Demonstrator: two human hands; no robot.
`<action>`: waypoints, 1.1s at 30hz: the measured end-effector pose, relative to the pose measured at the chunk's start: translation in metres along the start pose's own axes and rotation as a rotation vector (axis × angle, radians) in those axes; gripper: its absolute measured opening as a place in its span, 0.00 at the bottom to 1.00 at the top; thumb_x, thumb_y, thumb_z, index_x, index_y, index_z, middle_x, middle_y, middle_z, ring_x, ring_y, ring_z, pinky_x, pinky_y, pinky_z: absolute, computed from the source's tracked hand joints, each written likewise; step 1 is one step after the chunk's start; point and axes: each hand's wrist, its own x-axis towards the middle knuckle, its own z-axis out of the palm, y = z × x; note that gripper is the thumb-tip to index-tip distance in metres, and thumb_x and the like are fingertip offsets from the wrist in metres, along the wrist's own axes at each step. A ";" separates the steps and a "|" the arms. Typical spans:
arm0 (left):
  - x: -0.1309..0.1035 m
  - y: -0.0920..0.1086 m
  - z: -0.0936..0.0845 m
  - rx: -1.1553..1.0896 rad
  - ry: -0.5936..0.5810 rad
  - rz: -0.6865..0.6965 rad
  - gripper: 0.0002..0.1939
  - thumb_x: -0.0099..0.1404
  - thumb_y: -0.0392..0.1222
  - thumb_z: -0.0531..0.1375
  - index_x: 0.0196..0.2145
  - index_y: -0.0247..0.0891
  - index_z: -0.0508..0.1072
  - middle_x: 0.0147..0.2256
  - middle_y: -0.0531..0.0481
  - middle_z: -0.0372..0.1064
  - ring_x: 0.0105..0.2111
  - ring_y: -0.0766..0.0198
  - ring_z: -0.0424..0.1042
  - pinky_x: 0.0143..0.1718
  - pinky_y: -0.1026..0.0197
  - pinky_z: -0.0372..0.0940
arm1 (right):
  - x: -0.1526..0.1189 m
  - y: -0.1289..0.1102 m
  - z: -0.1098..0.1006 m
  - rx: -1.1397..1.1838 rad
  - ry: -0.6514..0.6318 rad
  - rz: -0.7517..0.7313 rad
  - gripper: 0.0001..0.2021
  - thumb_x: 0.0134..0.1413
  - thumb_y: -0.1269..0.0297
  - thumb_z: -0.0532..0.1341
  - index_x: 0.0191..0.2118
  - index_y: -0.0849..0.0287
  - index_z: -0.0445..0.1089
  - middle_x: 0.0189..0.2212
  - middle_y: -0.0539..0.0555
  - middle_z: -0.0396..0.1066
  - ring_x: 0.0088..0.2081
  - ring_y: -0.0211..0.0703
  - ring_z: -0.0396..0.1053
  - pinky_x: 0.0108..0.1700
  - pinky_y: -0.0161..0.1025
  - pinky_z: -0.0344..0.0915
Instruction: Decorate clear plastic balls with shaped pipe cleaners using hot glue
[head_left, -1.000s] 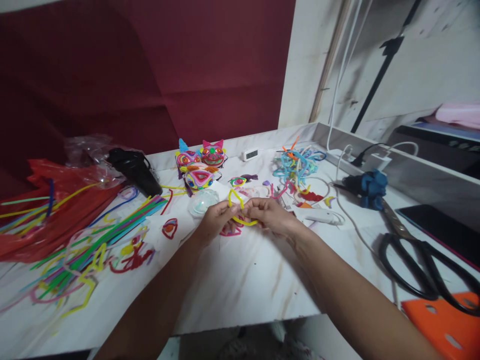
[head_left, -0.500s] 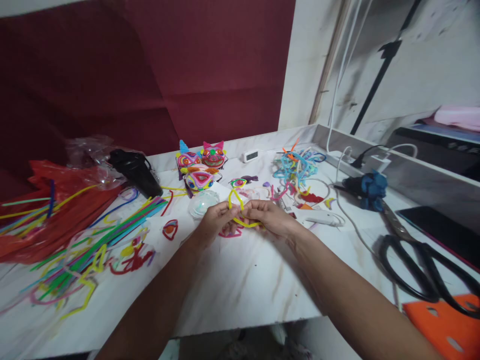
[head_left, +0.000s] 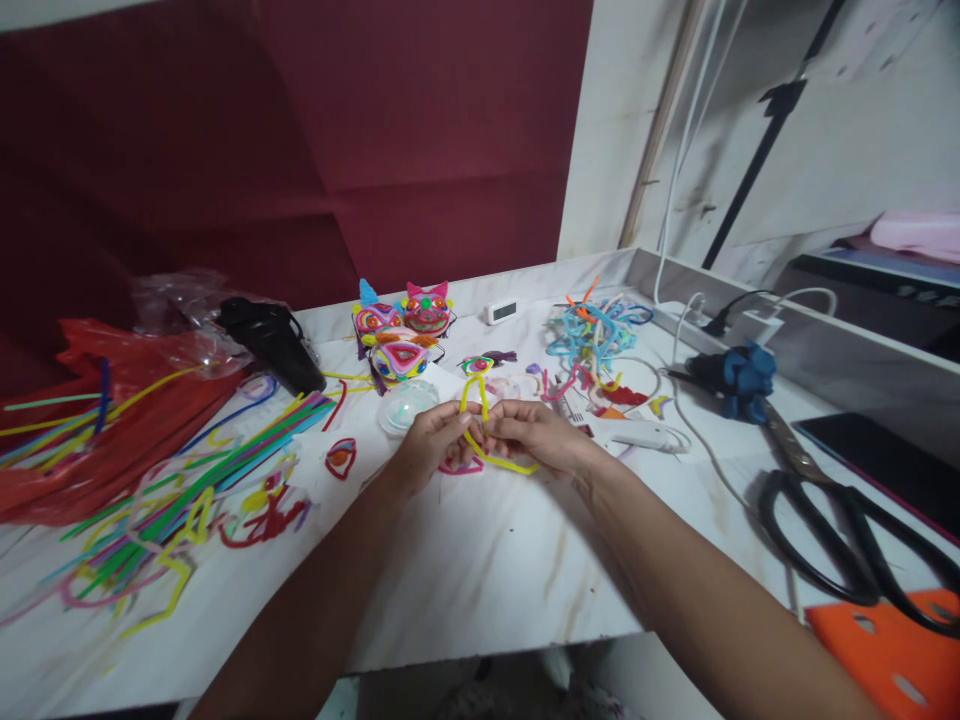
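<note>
Head view: fingers partly hide the yellow pipe cleaner.

Left hand and right hand close together, fingertips pinched, forearms angled inward.

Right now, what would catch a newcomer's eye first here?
Probably the three bright, many-coloured mask-like faces grouped at the back of the white table, against a dark red backdrop. Next, the bent yellow strip pinched in the fingers of the left hand and right hand at the centre. Big black-handled scissors stand out at the right.
</note>
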 end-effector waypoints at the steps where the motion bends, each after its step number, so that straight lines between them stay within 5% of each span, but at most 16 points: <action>1: 0.000 0.001 0.000 -0.007 -0.001 -0.002 0.21 0.55 0.50 0.64 0.43 0.34 0.71 0.27 0.50 0.72 0.16 0.71 0.66 0.14 0.69 0.56 | 0.000 0.000 0.000 0.002 0.002 0.000 0.09 0.37 0.60 0.65 0.23 0.59 0.68 0.20 0.47 0.71 0.21 0.30 0.61 0.26 0.32 0.55; 14: 0.002 -0.002 0.003 -0.051 0.039 -0.007 0.19 0.49 0.49 0.69 0.30 0.35 0.68 0.21 0.53 0.71 0.19 0.68 0.71 0.20 0.68 0.65 | 0.000 -0.002 0.002 -0.021 0.076 -0.071 0.09 0.37 0.62 0.68 0.24 0.60 0.69 0.17 0.44 0.66 0.21 0.30 0.60 0.27 0.32 0.56; 33: 0.001 -0.011 0.005 -0.221 0.037 -0.099 0.19 0.45 0.42 0.73 0.30 0.33 0.69 0.28 0.50 0.75 0.27 0.69 0.74 0.31 0.67 0.69 | 0.001 0.000 0.005 0.012 0.164 -0.067 0.06 0.35 0.66 0.64 0.25 0.59 0.69 0.16 0.45 0.69 0.18 0.31 0.62 0.24 0.32 0.59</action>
